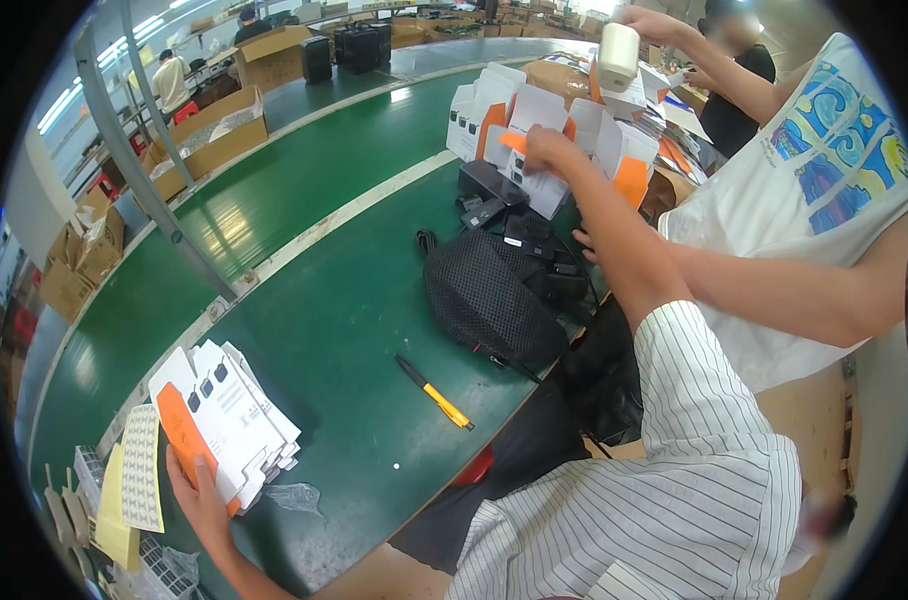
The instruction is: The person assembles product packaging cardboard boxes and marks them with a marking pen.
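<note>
At the lower left, my left hand grips the edge of a stack of flattened white-and-orange cartons lying on the green table. My right arm, in a striped sleeve, stretches to the far right side of the table. There my right hand is closed on an open white-and-orange carton, near its orange flap; some fingertips are hidden. More open cartons stand around it. Just below that hand lie black boxy devices and a black mesh bag. An orange-and-black pen lies mid-table.
A co-worker in a white printed shirt stands close on the right, a hand holding a white rounded device. Sticker sheets lie beside the left stack. A metal post rises past the table's far edge, before a green conveyor.
</note>
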Demonstrator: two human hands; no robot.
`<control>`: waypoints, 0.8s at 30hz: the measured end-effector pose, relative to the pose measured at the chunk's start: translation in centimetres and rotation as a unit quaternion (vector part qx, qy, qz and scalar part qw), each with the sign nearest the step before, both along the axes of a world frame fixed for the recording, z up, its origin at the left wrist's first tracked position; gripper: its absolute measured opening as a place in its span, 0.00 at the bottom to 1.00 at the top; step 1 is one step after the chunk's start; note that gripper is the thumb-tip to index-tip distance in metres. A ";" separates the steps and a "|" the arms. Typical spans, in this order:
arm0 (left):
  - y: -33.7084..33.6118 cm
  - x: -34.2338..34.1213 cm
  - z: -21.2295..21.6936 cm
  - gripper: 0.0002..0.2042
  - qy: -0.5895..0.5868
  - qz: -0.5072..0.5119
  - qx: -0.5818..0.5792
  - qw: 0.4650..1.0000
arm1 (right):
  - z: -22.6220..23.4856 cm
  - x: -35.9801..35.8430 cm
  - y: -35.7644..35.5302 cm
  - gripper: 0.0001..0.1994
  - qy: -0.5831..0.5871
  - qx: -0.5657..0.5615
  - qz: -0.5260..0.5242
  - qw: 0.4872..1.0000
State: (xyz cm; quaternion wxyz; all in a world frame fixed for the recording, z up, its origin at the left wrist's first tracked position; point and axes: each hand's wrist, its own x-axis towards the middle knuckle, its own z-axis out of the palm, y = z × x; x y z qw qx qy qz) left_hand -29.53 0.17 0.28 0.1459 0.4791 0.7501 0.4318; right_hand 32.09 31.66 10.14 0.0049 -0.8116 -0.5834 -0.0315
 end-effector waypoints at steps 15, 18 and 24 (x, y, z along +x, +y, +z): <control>-0.5 -0.7 -0.9 0.26 -0.026 0.013 0.052 0.998 | 6.6 -11.5 -1.1 0.38 0.470 0.161 0.397 0.772; -0.2 0.1 -0.1 0.26 -0.077 -0.049 0.106 0.990 | 5.5 -14.7 2.9 0.38 0.484 0.116 0.393 0.773; 0.1 -0.7 -1.9 0.28 -0.103 -0.036 0.159 0.981 | 5.1 -22.7 5.7 0.34 0.474 0.067 0.431 0.765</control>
